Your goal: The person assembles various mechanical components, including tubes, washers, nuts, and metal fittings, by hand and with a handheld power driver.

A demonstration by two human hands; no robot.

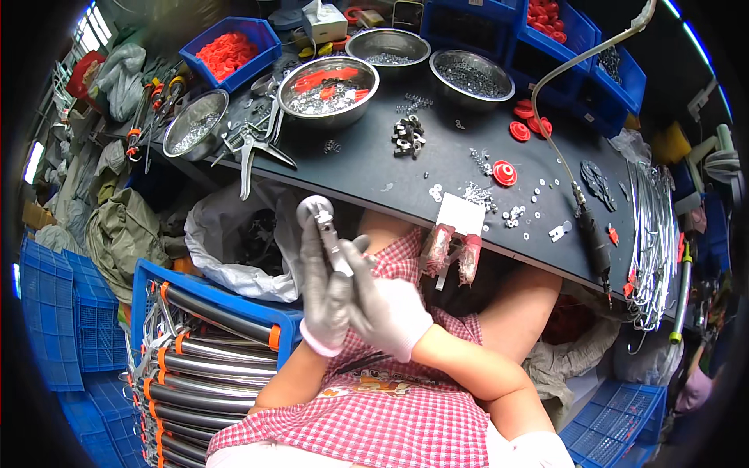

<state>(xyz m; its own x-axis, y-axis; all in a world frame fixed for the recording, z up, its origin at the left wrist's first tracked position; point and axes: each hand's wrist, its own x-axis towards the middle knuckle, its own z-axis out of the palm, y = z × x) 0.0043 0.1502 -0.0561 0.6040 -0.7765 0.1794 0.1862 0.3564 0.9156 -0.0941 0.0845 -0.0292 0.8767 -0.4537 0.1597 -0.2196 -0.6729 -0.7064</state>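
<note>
Grasping metal part (328, 236) between left hand (324, 295) and right hand (384, 308), short of bench's (355, 173) near edge, slanting lengthwise far-left to near-right.

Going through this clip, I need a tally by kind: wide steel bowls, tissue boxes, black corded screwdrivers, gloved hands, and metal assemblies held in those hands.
Wide steel bowls: 4
Tissue box: 1
Black corded screwdriver: 1
Gloved hands: 2
Held metal assembly: 1
Total: 9

Left fingers (311, 256) pointing up — right fingers (363, 290) slanting up-left.
</note>
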